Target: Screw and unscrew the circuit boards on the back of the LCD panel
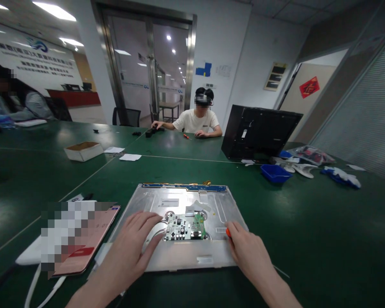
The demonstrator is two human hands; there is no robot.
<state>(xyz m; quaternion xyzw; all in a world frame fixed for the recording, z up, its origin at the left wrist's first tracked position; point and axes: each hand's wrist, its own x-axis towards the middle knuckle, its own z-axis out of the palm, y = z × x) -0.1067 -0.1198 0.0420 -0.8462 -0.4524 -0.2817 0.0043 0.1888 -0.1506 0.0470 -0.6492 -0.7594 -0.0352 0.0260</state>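
Silver rectangular metal panel (pixel 179 253) lies flat under two bare hands

The panel rests on the dark green surface (pixel 311 239), directly in front of the person, its near corners partly covered by the forearms. Near its middle sits a small green-and-white circuit board (pixel 184 226) carrying dark components; markings on it are too small to read. A crumpled whitish strip (pixel 200 205) lies just beyond the board and hides part of the metal. A narrow blue circuit strip (pixel 186 187) runs along the far edge.

The left hand (pixel 139 235) arches over the panel's left side, its thumb and fingers parted at the board's left edge, holding nothing visible; whether the tips touch the board cannot be told. The right hand (pixel 245 244) is curled over the panel's right side, its fingers closed on a small orange piece (pixel 228 232), mostly hidden by the hand.

To the left, a pinkish flat rectangular object (pixel 96 233) is partly lost behind blurred squares. The black monitor-shaped casing (pixel 259 132) beyond shows only its back.
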